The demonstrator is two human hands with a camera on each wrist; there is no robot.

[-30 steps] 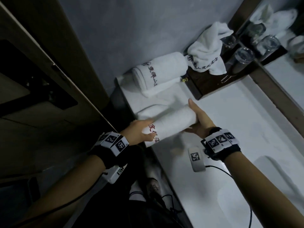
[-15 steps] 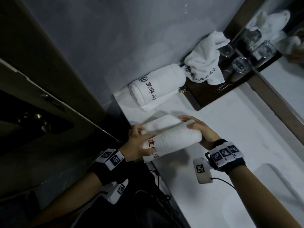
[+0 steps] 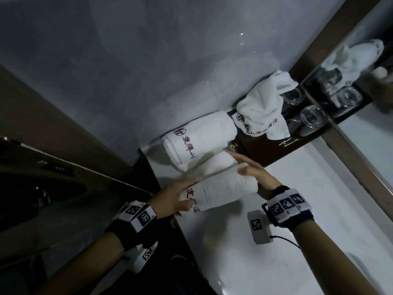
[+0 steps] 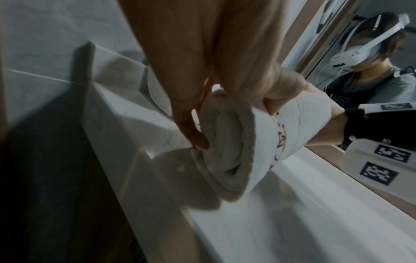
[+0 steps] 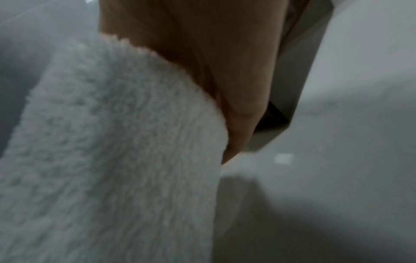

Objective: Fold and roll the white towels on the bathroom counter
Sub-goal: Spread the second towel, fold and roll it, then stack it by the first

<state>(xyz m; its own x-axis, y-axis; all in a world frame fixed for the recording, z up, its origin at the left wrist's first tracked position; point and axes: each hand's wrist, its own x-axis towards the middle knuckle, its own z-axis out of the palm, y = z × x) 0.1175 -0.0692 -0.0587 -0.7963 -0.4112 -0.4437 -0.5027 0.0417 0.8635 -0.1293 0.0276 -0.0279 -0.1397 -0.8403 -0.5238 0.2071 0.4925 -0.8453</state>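
Note:
A white towel roll (image 3: 221, 192) with red lettering is held between both hands just above the white counter (image 3: 287, 177). My left hand (image 3: 176, 196) grips its left end, thumb on the spiral face (image 4: 225, 151) and fingers curled over the top. My right hand (image 3: 251, 171) lies against the roll's right end with fingers stretched out straight behind it; the right wrist view shows the palm (image 5: 225, 80) pressed on the terry (image 5: 112, 151). A loose flat part of a towel (image 3: 210, 165) lies behind the roll. Another rolled towel (image 3: 197, 137) sits in the back corner.
A crumpled white towel (image 3: 263, 107) lies on a dark tray (image 3: 272, 150) with glasses (image 3: 312, 116) beside the mirror (image 3: 361, 71). A grey wall stands behind, and the counter's left edge drops off beside my left wrist. A basin curve shows at lower right.
The roll has shifted back toward the rolled towel in the corner. My right fingers, curled over the roll half a second ago, now stretch out straight behind it.

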